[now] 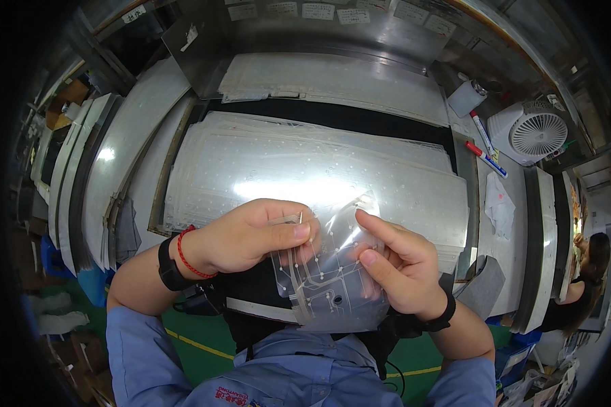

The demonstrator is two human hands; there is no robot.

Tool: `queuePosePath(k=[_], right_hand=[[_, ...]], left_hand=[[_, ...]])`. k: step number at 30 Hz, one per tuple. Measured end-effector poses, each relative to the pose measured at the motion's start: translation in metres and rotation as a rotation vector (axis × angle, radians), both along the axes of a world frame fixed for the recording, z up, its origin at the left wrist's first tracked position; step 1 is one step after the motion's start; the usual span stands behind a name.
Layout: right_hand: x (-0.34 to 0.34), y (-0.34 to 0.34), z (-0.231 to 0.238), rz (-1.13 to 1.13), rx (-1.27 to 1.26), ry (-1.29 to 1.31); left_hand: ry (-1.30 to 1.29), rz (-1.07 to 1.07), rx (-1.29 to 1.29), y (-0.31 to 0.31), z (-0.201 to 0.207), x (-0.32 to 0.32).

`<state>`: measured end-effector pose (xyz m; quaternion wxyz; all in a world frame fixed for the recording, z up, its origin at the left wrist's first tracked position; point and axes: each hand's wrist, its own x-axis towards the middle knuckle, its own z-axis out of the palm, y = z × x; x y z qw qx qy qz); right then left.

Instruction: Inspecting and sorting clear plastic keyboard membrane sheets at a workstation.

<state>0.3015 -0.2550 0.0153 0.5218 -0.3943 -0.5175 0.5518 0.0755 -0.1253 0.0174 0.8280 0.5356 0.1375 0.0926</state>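
A clear plastic film (336, 278) printed with thin pale lines and small dots is held up in front of my body, its upper part curled and shiny. My left hand (268, 234) pinches its upper left edge between thumb and fingers. On the right side my right hand (407, 268) grips it, thumb and forefinger in front and the other fingers showing through from behind. Just beyond both hands lies a broad stack of clear dotted sheets (285, 152) on the bench, reflecting a bright light.
Another stack of sheets (326, 78) lies farther back, before a metal panel (319, 34). Leaning boards (136, 122) stand at left. At right are markers (485, 159), a white fan (533, 132), a white cloth (499, 207) and a grey cloth (483, 285). A person (584, 292) is at far right.
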Motion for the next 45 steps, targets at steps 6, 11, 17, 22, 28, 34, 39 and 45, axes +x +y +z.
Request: queuePosePath(k=[6,11,17,22,28,34,39,45], right_hand=[[0.004,-0.002,0.005,-0.056,-0.051,-0.011],[0.004,-0.002,0.004,-0.127,-0.024,-0.083],[0.004,0.002,0.002,-0.128,0.090,-0.146],[0.005,0.002,0.000,-0.130,0.094,-0.158],[0.003,0.002,-0.002,-0.097,0.057,-0.082],[0.002,0.002,-0.002,-0.093,0.056,-0.061],[0.002,0.002,-0.002,-0.092,0.047,-0.049],[0.002,0.002,-0.004,-0.096,0.020,-0.006]], left_hand=[[0.035,0.129,0.046,0.004,0.006,-0.004],[-0.011,0.537,0.350,0.008,-0.003,0.001],[0.008,0.361,0.122,0.010,0.004,-0.004],[0.154,0.314,0.140,0.009,0.012,-0.005],[0.196,0.301,0.168,0.008,0.017,-0.006],[0.209,0.306,0.202,0.009,0.018,-0.005],[0.223,0.307,0.198,0.009,0.019,-0.005],[0.240,0.311,0.210,0.008,0.018,-0.004]])
